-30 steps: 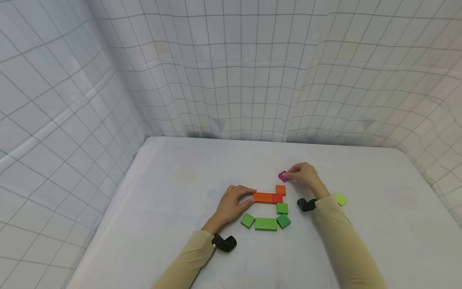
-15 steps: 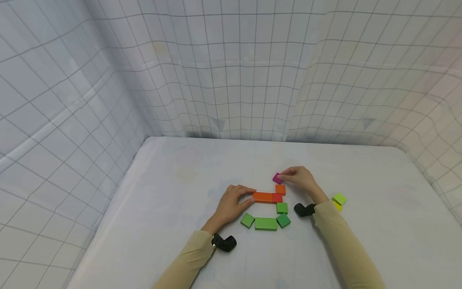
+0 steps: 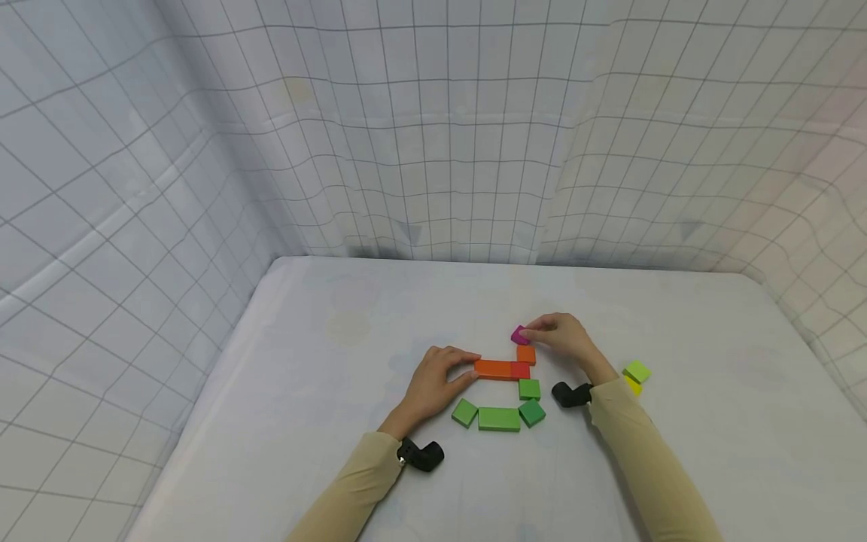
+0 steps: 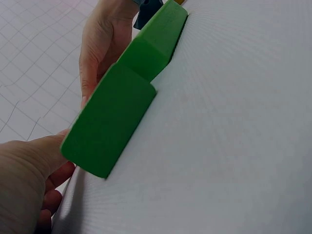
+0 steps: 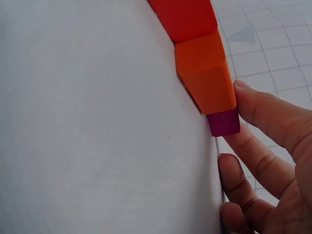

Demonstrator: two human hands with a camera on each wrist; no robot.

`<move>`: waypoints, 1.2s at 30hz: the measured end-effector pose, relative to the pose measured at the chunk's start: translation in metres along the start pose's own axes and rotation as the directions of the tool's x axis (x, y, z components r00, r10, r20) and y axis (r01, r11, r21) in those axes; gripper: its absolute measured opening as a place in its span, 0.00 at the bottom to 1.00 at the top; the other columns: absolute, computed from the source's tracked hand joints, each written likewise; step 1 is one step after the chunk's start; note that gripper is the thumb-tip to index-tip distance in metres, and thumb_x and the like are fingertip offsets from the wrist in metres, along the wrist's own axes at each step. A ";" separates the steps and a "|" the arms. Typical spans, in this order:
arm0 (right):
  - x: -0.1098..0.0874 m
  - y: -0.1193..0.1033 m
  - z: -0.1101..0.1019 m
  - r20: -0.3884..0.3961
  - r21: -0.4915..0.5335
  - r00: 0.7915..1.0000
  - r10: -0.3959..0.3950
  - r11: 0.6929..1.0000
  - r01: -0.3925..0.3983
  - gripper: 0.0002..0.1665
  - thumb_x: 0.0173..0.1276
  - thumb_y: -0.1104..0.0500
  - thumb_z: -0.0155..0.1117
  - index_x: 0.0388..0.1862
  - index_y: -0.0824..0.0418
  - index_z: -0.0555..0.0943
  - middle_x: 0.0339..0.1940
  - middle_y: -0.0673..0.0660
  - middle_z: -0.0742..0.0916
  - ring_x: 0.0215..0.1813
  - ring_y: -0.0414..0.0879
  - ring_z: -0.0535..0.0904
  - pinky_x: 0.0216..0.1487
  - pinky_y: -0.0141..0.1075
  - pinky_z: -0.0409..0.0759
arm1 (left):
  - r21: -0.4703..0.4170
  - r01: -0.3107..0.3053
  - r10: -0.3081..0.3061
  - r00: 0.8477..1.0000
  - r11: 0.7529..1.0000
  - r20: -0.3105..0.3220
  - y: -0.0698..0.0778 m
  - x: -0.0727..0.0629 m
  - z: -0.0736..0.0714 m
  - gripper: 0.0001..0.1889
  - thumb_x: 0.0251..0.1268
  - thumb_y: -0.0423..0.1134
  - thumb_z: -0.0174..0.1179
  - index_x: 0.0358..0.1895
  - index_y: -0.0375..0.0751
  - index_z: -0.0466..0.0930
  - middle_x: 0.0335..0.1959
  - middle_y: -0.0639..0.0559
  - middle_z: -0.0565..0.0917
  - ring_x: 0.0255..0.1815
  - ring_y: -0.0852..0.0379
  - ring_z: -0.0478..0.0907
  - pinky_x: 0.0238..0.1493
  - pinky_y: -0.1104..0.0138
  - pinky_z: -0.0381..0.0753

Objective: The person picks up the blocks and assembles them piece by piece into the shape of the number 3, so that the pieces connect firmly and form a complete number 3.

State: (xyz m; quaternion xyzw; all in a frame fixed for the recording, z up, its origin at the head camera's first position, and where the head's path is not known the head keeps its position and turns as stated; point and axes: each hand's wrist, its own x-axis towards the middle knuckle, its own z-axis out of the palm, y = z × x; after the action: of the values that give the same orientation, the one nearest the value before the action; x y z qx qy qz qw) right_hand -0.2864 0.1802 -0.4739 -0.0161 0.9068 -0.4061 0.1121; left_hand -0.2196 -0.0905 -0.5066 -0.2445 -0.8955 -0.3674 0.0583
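My right hand (image 3: 565,336) pinches a small magenta block (image 3: 518,336) between thumb and fingers. The block lies at the far corner of a small orange block (image 3: 525,355), and in the right wrist view it shows partly behind that block. My left hand (image 3: 427,385) has thumb and index finger at the left end of a long orange block (image 3: 492,369), one on each side. A red block (image 3: 520,370) adjoins that block's right end. Closer to me, a small green block (image 3: 530,389) stands below the red one.
A long green block (image 3: 499,419) lies between a tilted green block (image 3: 464,412) and a darker green block (image 3: 532,412). Beside the right sleeve (image 3: 643,444) are a lime block (image 3: 637,371) and a yellow block (image 3: 633,385). A grid-patterned curtain (image 3: 433,135) rises behind the white table (image 3: 325,316).
My right hand has moved slightly left and nearer with the magenta block, bringing it to the small orange block. The yellow block came into view beside the sleeve. The left hand stays put.
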 end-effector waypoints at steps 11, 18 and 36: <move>-0.001 0.001 0.001 0.012 0.017 1.000 0.004 1.000 -0.004 0.24 0.60 0.44 0.69 0.44 0.62 0.84 0.45 0.59 0.81 0.50 0.55 0.70 0.49 0.47 0.71 | -0.007 0.003 -0.003 1.000 1.000 0.005 -0.001 0.000 0.000 0.17 0.65 0.50 0.60 0.54 0.51 0.82 0.49 0.60 0.81 0.45 0.59 0.68 0.48 0.63 0.69; -0.003 0.001 0.000 0.011 0.032 1.000 -0.010 0.999 0.009 0.24 0.60 0.44 0.69 0.44 0.62 0.84 0.46 0.59 0.80 0.51 0.55 0.70 0.50 0.48 0.70 | -0.003 0.004 -0.004 1.000 1.000 0.008 -0.002 0.000 0.001 0.17 0.65 0.49 0.61 0.54 0.51 0.82 0.49 0.60 0.81 0.45 0.59 0.68 0.47 0.63 0.69; -0.004 0.005 -0.001 0.053 0.063 0.999 -0.009 0.998 0.006 0.31 0.62 0.39 0.64 0.52 0.61 0.81 0.53 0.60 0.79 0.56 0.56 0.69 0.56 0.51 0.67 | -0.002 -0.007 0.007 1.000 1.000 0.000 -0.002 0.000 0.001 0.16 0.65 0.49 0.61 0.54 0.51 0.82 0.49 0.59 0.81 0.44 0.59 0.68 0.47 0.63 0.69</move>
State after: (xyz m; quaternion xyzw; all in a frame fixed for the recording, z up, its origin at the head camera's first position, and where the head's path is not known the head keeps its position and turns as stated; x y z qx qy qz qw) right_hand -0.2830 0.1848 -0.4756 -0.0270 0.8903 -0.4340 0.1352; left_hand -0.2204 -0.0909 -0.5084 -0.2476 -0.8943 -0.3681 0.0591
